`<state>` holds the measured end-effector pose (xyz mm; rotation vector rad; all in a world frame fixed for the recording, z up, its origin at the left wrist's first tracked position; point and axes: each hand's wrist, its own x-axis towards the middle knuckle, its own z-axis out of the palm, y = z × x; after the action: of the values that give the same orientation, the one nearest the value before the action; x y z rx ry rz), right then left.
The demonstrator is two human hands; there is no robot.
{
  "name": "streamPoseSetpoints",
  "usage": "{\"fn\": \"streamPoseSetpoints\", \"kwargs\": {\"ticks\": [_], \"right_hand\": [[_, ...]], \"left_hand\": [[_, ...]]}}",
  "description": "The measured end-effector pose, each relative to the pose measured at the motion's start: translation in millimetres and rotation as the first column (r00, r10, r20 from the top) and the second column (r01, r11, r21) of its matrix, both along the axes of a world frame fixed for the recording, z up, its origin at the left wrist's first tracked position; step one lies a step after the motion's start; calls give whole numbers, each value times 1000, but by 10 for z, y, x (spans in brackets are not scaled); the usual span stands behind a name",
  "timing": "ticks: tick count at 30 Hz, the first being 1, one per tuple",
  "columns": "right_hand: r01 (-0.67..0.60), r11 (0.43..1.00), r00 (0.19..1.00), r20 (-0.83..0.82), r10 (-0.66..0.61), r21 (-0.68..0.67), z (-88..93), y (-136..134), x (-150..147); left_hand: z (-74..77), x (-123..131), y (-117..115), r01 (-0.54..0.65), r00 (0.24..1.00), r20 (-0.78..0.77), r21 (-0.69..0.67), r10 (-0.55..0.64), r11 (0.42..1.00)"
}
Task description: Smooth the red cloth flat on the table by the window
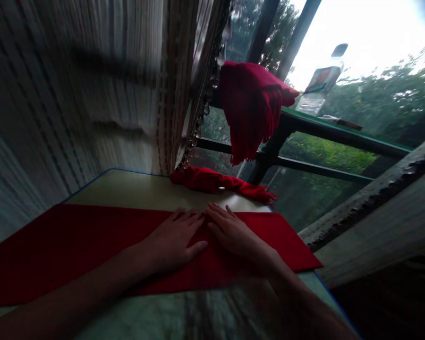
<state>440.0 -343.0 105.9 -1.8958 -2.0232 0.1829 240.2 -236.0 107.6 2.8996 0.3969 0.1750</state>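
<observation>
Here, a red cloth (102,231) lies flat across the table (138,188), with the left hand (173,241) and the right hand (233,231) palm-down on it, fingers extended, thumbs spread (fingertips just beside each other). Beyond, a bunched, fringed scarf (201,180) lies near the window (326,146).

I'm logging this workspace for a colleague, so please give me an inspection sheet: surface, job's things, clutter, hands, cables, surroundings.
Surface: pale table with blue edging.
Job's things: flat, folded-looking red fabric lies across the table.
Clutter: bunched red fringed cloth along the table's far edge.
Hands: left hand and right hand rest on the flat fabric, fingers extended, close together.
Cables: nothing seen.
Surroundings: striped fabric curtain at picture left; dark window frame bearing a draped red fringed cloth and a clear labelled bottle.
</observation>
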Motion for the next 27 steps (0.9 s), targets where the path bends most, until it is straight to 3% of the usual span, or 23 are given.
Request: {"fn": "streamPoseSetpoints", "kwargs": {"ticks": [7,10,16,27], "right_hand": [[-89,995,991,-108,84,-39,-88,-57,-114],[-69,995,994,-84,63,-71,-162,-61,-53],[-34,998,999,-14,34,-58,-201,-70,-84],[7,996,996,88,0,-85,-216,-74,-71]], "left_hand": [[49,-50,-72,44,999,15,-34,-43,998],[58,-67,-113,33,999,20,-29,-32,999],[-4,-99,-169,-104,993,64,11,103,994],[-16,-93,-157,-124,992,24,-48,125,991]]}}
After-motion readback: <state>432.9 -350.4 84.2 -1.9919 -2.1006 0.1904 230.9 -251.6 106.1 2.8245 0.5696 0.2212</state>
